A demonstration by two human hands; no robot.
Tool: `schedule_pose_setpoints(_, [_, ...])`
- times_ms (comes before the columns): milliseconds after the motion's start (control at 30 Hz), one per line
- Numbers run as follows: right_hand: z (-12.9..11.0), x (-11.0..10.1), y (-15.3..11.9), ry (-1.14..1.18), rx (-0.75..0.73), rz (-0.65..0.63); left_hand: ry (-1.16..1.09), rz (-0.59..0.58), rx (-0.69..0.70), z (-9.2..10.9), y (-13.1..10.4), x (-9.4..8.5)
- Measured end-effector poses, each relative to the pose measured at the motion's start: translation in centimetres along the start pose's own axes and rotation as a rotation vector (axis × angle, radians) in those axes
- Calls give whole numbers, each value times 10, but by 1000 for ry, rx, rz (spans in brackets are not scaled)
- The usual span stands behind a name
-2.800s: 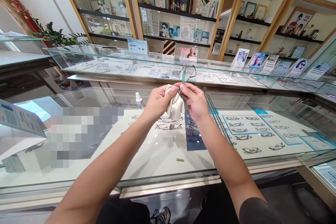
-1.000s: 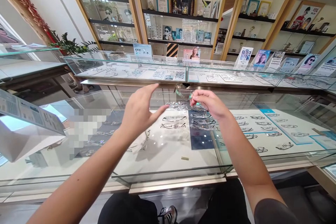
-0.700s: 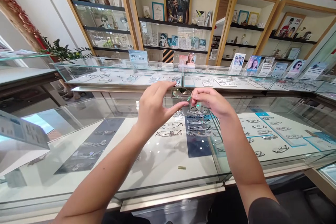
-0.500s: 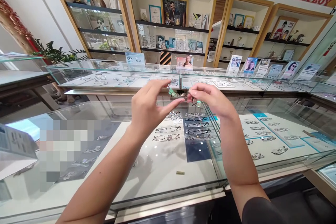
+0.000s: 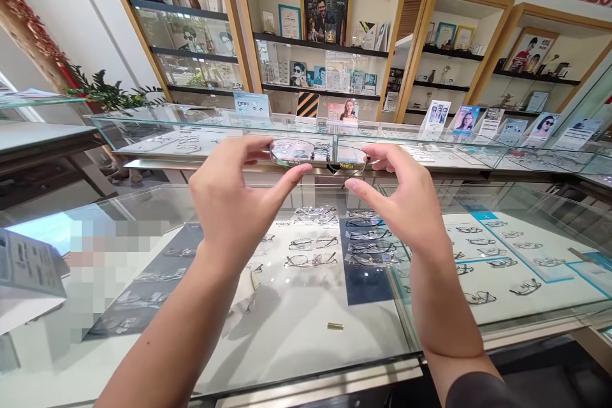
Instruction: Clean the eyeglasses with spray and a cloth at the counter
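Observation:
A pair of eyeglasses [image 5: 312,158] is held up in the air between both hands, lenses facing me. My left hand [image 5: 236,188] grips its left side, fingers at the upper outer corner and thumb near the lower rim. At the other side my right hand [image 5: 399,188] pinches the outer corner with its fingers, the thumb below the lens. The right lens carries a "Namix" label [image 5: 347,166]. Beneath the hands, several glasses [image 5: 312,260] lie in rows inside a glass display counter [image 5: 306,325].
A small gold bar [image 5: 335,326] lies in the counter. Farther back runs a second glass counter [image 5: 215,140] with upright cards [image 5: 252,104]. Wooden shelves [image 5: 404,19] line the wall. A folded card [image 5: 31,264] stands at the left, a plant [image 5: 102,92] behind.
My hands have moved apart, the left one leftward. The eyeglasses have turned from a tilted side view to face me, with both lenses visible. The view has shifted slightly.

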State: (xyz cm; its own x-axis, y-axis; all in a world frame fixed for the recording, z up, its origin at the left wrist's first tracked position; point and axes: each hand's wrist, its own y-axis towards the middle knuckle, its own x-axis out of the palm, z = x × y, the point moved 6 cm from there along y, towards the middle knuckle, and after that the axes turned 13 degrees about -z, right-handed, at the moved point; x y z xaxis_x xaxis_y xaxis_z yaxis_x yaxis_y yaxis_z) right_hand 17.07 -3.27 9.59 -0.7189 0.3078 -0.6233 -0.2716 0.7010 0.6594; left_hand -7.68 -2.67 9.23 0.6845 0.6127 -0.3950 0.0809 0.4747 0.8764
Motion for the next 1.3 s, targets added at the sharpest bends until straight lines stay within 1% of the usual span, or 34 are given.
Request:
schedule_pose_setpoints(233, [11, 5, 6, -14, 16, 48, -21, -22, -40, -5, -1, 10])
schedule_pose_setpoints(367, [19, 2, 6, -25, 32, 55, 7, -52, 9, -5, 3, 13])
schedule_pose_setpoints(533, [22, -1, 7, -51, 46, 64, -40, -97, 77, -11, 7, 15])
schedule_pose_setpoints(700, [24, 3, 7, -68, 63, 61, -89, -127, 90, -17, 9, 15])
schedule_pose_setpoints(800, [25, 5, 7, -65, 85, 74, -111, -129, 91, -18, 9, 16])
schedule_pose_setpoints(900, [26, 6, 7, -67, 114, 58, -112, -120, 88, -17, 9, 17])
schedule_pose_setpoints(1067, [23, 5, 7, -94, 123, 42, -111, -104, 85, -16, 7, 20])
schedule_pose_setpoints(1300, [24, 5, 6, -154, 193, -17, -50, -65, 154, -9, 4, 23])
